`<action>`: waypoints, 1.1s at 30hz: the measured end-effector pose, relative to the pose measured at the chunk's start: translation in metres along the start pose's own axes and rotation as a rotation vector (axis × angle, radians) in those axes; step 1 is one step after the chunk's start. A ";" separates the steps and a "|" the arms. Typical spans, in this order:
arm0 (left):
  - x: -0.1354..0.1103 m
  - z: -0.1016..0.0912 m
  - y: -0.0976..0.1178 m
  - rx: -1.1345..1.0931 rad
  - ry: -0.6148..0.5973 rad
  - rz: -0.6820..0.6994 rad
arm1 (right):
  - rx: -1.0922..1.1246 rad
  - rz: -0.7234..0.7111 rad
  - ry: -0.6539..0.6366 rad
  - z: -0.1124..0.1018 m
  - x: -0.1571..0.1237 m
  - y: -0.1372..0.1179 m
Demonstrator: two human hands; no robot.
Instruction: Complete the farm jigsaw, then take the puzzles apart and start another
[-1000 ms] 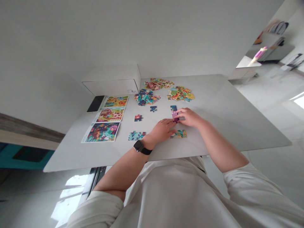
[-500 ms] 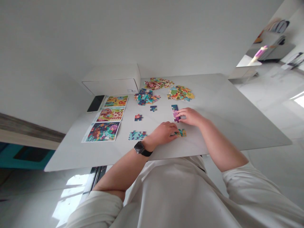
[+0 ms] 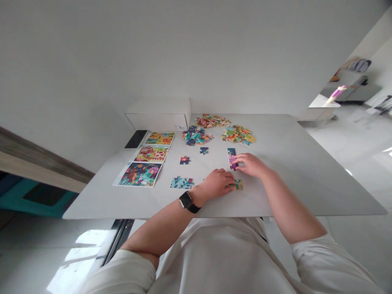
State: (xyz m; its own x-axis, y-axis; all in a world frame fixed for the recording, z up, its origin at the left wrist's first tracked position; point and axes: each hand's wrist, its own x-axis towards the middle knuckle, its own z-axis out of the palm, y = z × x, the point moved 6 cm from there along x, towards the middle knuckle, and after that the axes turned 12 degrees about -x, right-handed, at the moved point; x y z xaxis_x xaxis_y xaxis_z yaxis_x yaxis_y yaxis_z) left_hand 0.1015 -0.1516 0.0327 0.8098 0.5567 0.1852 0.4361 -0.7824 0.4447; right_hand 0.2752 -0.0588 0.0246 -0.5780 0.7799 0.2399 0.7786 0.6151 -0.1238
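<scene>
My right hand has thumb and fingers on the right edge of a short upright strip of joined jigsaw pieces, dark blue at the top and purple below. My left hand, a black watch on its wrist, is curled over the green and orange jigsaw pieces near the front edge and covers part of them. Left of it lies a joined pair of light blue patterned pieces. A single red piece and a dark blue piece lie farther back.
Heaps of loose pieces lie at the back: a blue one, a reddish one and a yellow one. A sheet of three pictures, a phone and a white box are at the left on the white table.
The camera view has tilted up, so the table appears lower. Both hands stay at the same pieces, with little visible movement.
</scene>
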 end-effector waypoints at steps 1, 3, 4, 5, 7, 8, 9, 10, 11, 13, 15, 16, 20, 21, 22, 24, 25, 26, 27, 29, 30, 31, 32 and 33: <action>0.000 0.000 0.000 0.006 0.004 0.001 | 0.001 -0.003 -0.001 0.000 0.000 0.000; -0.001 0.001 0.001 0.017 0.006 0.002 | 0.012 -0.005 -0.001 -0.001 0.000 0.000; -0.002 0.001 0.001 0.022 0.004 0.001 | 0.024 -0.006 0.002 -0.001 0.000 0.001; -0.002 0.001 0.002 0.025 0.004 -0.002 | 0.040 -0.006 0.010 -0.001 0.000 0.001; -0.003 -0.001 0.003 0.028 0.014 -0.013 | 0.076 0.000 0.048 -0.004 0.001 0.002; -0.003 -0.005 0.003 0.024 0.028 -0.021 | 0.092 0.009 0.075 -0.006 0.002 0.002; -0.004 -0.010 0.003 0.016 0.049 -0.029 | 0.106 0.019 0.100 -0.008 0.002 0.003; -0.004 -0.017 0.002 0.005 0.074 -0.039 | 0.118 0.028 0.119 -0.011 0.004 0.003; -0.005 -0.026 0.000 -0.009 0.102 -0.052 | 0.128 0.036 0.130 -0.014 0.005 0.003; -0.007 -0.046 -0.009 -0.045 0.157 -0.074 | 0.140 0.047 0.124 -0.018 0.010 0.003; -0.010 -0.067 -0.021 -0.089 0.202 -0.088 | 0.135 0.064 0.094 -0.021 0.017 0.005; -0.013 -0.078 -0.028 -0.113 0.225 -0.105 | 0.128 0.075 0.073 -0.022 0.022 0.006; -0.029 -0.109 -0.067 -0.193 0.358 -0.290 | 0.117 0.127 -0.014 -0.014 0.050 0.014; -0.034 -0.113 -0.076 -0.216 0.406 -0.346 | 0.123 0.147 -0.031 -0.010 0.060 0.016; -0.040 -0.116 -0.084 -0.237 0.459 -0.402 | 0.129 0.171 -0.046 -0.006 0.071 0.019; -0.051 -0.116 -0.097 -0.271 0.556 -0.507 | 0.140 0.218 -0.074 0.004 0.095 0.022; -0.055 -0.115 -0.102 -0.283 0.585 -0.544 | 0.135 0.236 -0.089 0.009 0.109 0.023; -0.059 -0.112 -0.105 -0.293 0.596 -0.565 | 0.123 0.252 -0.105 0.014 0.123 0.023; -0.061 -0.110 -0.107 -0.301 0.592 -0.571 | 0.110 0.264 -0.128 0.019 0.136 0.023; -0.064 -0.106 -0.110 -0.309 0.565 -0.558 | 0.048 0.306 -0.146 0.028 0.163 0.021; -0.066 -0.105 -0.111 -0.303 0.553 -0.554 | 0.012 0.319 -0.143 0.031 0.175 0.019; -0.067 -0.105 -0.112 -0.292 0.547 -0.556 | -0.021 0.332 -0.147 0.034 0.187 0.017; -0.069 -0.105 -0.114 -0.278 0.545 -0.563 | -0.053 0.347 -0.158 0.037 0.196 0.015; -0.070 -0.106 -0.115 -0.263 0.545 -0.570 | -0.082 0.360 -0.178 0.040 0.205 0.012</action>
State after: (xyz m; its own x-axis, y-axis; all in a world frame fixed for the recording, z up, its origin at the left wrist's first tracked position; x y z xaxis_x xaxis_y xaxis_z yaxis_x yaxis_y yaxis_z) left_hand -0.0468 -0.0710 0.0617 0.1591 0.9582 0.2377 0.5610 -0.2858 0.7769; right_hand 0.1566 0.1130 0.0333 -0.2922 0.9560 0.0243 0.9517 0.2932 -0.0909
